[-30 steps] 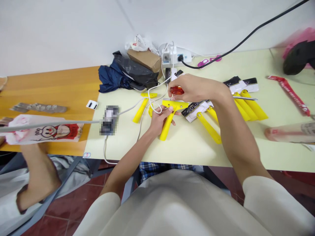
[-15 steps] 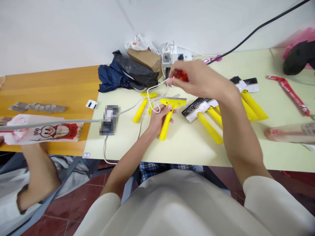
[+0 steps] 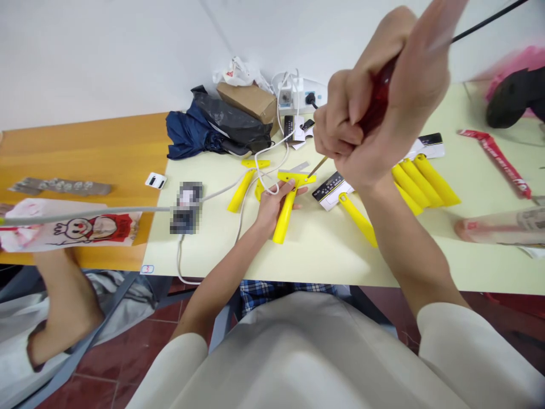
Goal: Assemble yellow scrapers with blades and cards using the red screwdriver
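My left hand [image 3: 269, 209] is closed around a yellow scraper [image 3: 284, 218], its handle slanting toward me and a grey blade showing at its far edge. My right hand [image 3: 394, 128] is wrapped around the red handle of a screwdriver [image 3: 378, 96], raised high over the table. The metal shaft slopes down to the left, and its tip meets the right end of the scraper head, by a screw. Another yellow scraper [image 3: 242, 190] lies left of my left hand, with a white cable beside it. Right of the held scraper lies one with a black-and-white card [image 3: 332, 190].
More yellow scrapers [image 3: 436, 179] lie beyond my right forearm. A power strip [image 3: 313, 96], cardboard box [image 3: 251, 102] and dark blue bundle [image 3: 187, 133] stand along the wall. A blurred-out device [image 3: 186, 207] with cables is at left. Another person's arm [image 3: 63, 284] rests by the orange table.
My right hand has risen and turned upright, moving right, with the screwdriver's tip now on the scraper head. My left hand and the scraper stay nearly in place.
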The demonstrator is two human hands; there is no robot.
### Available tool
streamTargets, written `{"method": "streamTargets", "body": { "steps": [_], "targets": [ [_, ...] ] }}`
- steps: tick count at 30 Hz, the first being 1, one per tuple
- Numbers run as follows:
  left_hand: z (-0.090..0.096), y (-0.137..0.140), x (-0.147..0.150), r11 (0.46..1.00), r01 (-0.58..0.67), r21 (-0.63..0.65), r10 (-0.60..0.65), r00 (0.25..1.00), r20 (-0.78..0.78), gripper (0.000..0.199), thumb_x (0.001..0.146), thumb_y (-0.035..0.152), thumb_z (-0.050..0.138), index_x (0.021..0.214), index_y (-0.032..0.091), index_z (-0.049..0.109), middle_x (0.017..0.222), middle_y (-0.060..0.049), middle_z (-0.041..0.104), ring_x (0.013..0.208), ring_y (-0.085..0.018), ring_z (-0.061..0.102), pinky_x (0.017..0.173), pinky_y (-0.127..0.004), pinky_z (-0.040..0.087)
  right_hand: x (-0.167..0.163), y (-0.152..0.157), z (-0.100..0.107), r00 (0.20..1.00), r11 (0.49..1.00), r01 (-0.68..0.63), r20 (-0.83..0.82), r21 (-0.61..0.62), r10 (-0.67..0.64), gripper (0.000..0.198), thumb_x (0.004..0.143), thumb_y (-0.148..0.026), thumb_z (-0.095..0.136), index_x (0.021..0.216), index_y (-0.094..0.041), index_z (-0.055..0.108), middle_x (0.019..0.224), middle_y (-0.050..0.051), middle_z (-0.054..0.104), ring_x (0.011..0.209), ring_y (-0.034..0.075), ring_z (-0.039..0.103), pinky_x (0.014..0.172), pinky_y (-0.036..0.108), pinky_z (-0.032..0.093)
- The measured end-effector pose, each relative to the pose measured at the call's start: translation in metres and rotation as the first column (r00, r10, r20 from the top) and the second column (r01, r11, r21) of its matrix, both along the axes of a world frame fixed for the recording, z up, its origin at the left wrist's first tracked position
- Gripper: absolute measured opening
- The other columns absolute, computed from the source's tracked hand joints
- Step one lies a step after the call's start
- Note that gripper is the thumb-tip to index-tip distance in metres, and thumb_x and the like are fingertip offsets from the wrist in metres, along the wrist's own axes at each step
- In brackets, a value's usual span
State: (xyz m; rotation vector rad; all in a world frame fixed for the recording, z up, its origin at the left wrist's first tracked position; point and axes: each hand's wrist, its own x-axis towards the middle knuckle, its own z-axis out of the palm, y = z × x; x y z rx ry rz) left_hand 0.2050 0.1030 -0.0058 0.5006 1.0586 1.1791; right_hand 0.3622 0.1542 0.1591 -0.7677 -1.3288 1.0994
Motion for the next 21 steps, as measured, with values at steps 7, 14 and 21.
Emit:
{"method": "streamTargets", "body": {
  "steps": [7, 14, 21],
  "targets": [
    [0.003, -0.001, 0.001, 1.0, -0.013, -0.017, 0.013, 1.0, -0.013, 0.033, 0.086, 0.038, 0.095, 0.101, 0.019, 0.073, 0.11, -0.006, 0.08, 0.112, -0.026, 0.084, 0.062, -0.02, 0.067, -0.022, 0.001, -0.007, 0.994, 0.988, -0.009, -0.106, 0.154, 0.026, 0.078, 0.086, -0.091, 0.07, 0.061, -0.028, 0.032, 0.05, -0.004, 0.024, 0.042, 0.015, 0.028, 0.039, 0.036, 0.027],
    [0.0, 0.0, 0.0, 1.0, -0.011, 0.005, 0.011, 1.0, 0.0, 0.035, 0.085, 0.04, 0.096, 0.102, 0.019, 0.073, 0.111, -0.007, 0.08, 0.111, -0.028, 0.084, 0.06, -0.022, 0.069, -0.048, 0.003, -0.013, 0.979, 0.97, 0.121, -0.189, 0.213, -0.081, 0.082, 0.089, -0.098, 0.053, 0.059, -0.027, 0.024, 0.052, -0.002, 0.026, 0.045, 0.015, 0.021, 0.045, 0.039, 0.023],
    [0.002, -0.001, 0.0, 1.0, -0.018, -0.011, 0.018, 1.0, -0.017, 0.031, 0.087, 0.039, 0.094, 0.101, 0.019, 0.074, 0.107, -0.007, 0.08, 0.11, -0.027, 0.085, 0.059, -0.022, 0.068, -0.035, 0.006, -0.013, 0.99, 0.973, -0.009, -0.138, 0.23, 0.042, 0.078, 0.089, -0.092, 0.064, 0.062, -0.027, 0.032, 0.055, -0.003, 0.029, 0.045, 0.015, 0.028, 0.045, 0.038, 0.03]
  ]
}}
